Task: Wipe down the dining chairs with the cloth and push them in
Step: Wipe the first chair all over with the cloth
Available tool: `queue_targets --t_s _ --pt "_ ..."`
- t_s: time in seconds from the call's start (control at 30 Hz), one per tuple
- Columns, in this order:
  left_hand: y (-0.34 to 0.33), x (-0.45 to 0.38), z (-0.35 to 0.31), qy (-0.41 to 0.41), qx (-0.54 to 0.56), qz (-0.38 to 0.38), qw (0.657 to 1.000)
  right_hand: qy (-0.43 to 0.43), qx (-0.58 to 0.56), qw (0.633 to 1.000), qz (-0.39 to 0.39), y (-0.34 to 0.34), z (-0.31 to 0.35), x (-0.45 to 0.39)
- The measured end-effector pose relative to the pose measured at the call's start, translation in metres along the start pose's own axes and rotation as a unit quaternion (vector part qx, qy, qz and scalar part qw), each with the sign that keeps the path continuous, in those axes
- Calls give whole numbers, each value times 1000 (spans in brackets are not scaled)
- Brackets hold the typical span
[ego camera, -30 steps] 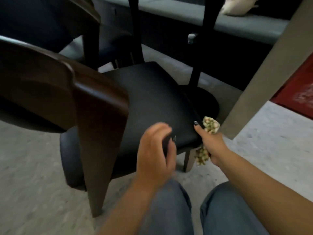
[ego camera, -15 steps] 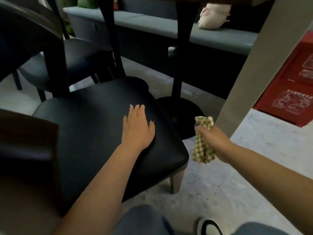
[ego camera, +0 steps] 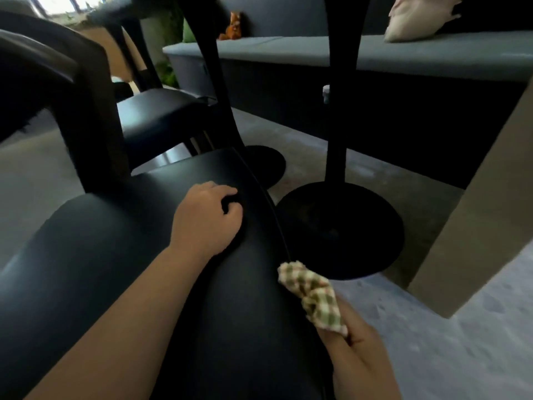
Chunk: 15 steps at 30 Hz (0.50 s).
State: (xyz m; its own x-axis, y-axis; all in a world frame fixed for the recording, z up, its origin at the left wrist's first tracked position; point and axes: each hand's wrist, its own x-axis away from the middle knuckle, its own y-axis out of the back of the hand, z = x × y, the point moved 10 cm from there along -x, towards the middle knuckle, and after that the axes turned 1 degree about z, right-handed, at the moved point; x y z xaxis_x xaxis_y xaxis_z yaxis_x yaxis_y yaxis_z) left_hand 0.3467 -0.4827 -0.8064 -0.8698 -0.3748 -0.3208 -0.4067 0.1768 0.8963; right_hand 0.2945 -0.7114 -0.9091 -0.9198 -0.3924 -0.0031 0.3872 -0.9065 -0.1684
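Black padded seat of the near dining chair (ego camera: 115, 255) fills the lower left, its dark backrest post rising at upper left. Second chair (ego camera: 161, 114), same black seat, stands behind it. Left hand (ego camera: 206, 219) rests on the near seat close to its right edge, fingers curled under, holding nothing. Checked green-and-cream cloth (ego camera: 313, 297), bunched, touches the seat's right edge, gripped from below by the right hand (ego camera: 357, 359). Two black pedestal table bases (ego camera: 340, 226) stand on the grey floor to the right. Grey bench (ego camera: 302, 50) runs behind, cream cushion (ego camera: 418, 17) at its far right.
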Motion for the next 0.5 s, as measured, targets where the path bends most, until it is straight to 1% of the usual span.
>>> queue_targets --t_s 0.1,0.17,0.23,0.3,0.4,0.5 --pt "-6 -2 6 11 25 -10 1000 5 -24 999 25 -10 10 -38" --pt "-12 -3 14 46 28 7 999 1 -19 999 39 -18 15 -70" --pt "-19 -5 21 66 8 31 997 -9 -18 999 42 -25 15 -109" --pt "-24 -5 21 64 -13 47 997 -38 -17 998 51 -37 6 -151" --pt "-24 -3 20 63 -24 43 997 -78 -18 996 44 -53 -16 -217" --pt "-22 -1 19 66 -36 36 997 -70 9 996 51 -78 -19 -283"
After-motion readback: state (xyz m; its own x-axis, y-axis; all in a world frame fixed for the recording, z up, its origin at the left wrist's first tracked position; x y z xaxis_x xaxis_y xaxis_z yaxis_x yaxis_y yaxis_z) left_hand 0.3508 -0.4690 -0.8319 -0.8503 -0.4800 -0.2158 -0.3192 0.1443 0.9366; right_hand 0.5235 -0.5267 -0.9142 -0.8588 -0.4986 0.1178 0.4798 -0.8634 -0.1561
